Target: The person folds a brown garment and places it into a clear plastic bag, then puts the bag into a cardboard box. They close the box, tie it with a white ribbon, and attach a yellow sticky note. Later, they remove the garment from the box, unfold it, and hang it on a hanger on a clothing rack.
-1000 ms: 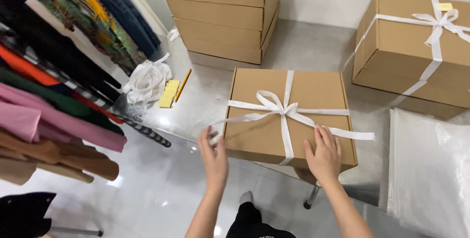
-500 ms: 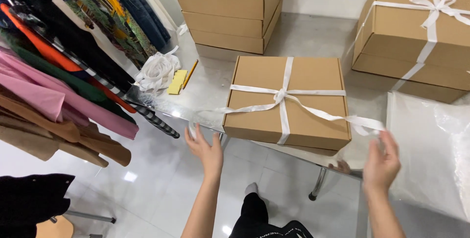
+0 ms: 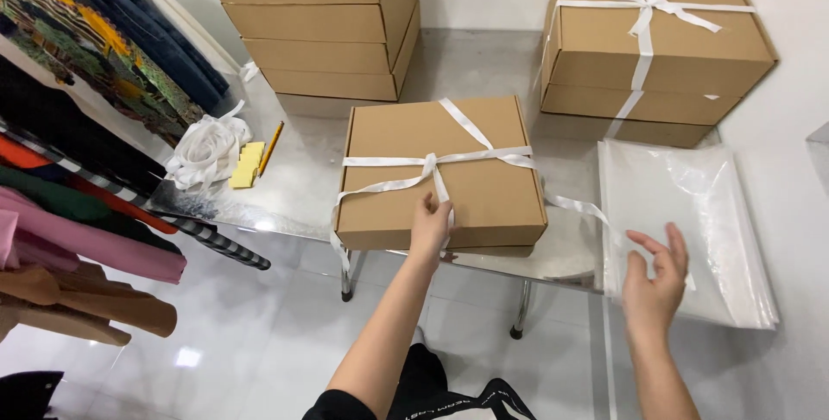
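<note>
Ribbon (image 3: 406, 161) crosses the box (image 3: 440, 174) at the middle of your counter (image 3: 302, 170). Your left hand (image 3: 429, 223) pinches it at the box's near edge. Your right hand (image 3: 654, 277) hangs open over the plastic bags (image 3: 691, 221), its fingers spread.

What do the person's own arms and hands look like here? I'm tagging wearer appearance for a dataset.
Both forearms are bare, with no sleeves reaching into view. The left hand and right hand wear no gloves, and no rings, watch or bracelets are visible. At the bottom edge, dark black clothing with a pale printed band shows near the left arm.
</note>
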